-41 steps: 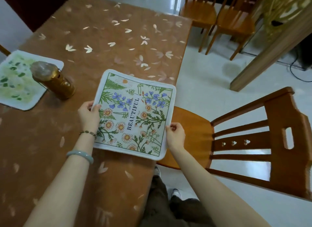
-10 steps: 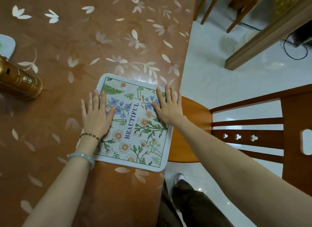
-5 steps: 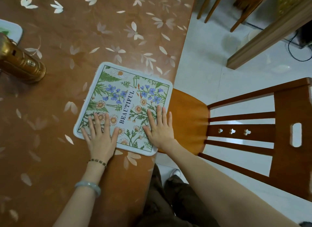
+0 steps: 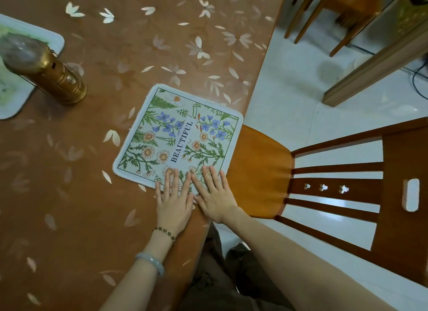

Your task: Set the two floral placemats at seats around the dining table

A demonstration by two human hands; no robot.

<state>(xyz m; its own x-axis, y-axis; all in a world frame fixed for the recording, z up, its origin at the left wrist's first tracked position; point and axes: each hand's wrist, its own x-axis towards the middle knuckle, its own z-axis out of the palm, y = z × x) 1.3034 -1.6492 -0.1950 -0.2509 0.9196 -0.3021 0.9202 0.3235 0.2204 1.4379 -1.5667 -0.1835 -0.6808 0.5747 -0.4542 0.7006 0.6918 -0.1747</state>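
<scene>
A square floral placemat [image 4: 178,134] printed with blue and orange flowers and the word BEAUTIFUL lies flat on the brown dining table [image 4: 97,176], at its right edge beside a chair. My left hand [image 4: 173,202] and my right hand [image 4: 215,197] lie flat side by side, fingers spread, on the mat's near edge and the table. Neither hand grips anything. A second placemat [image 4: 14,95] with a green print lies at the far left, partly cut off by the frame.
A gold lantern-like canister [image 4: 53,77] stands on the table, overlapping the left placemat's corner. A wooden chair [image 4: 261,171] is tucked under the table's right edge by the mat. More chairs [image 4: 324,12] and a wooden post [image 4: 370,63] stand on the tiled floor.
Both hands slid toward me along the mat, from its middle to its near edge, and drew together. The placemat stays flat in place.
</scene>
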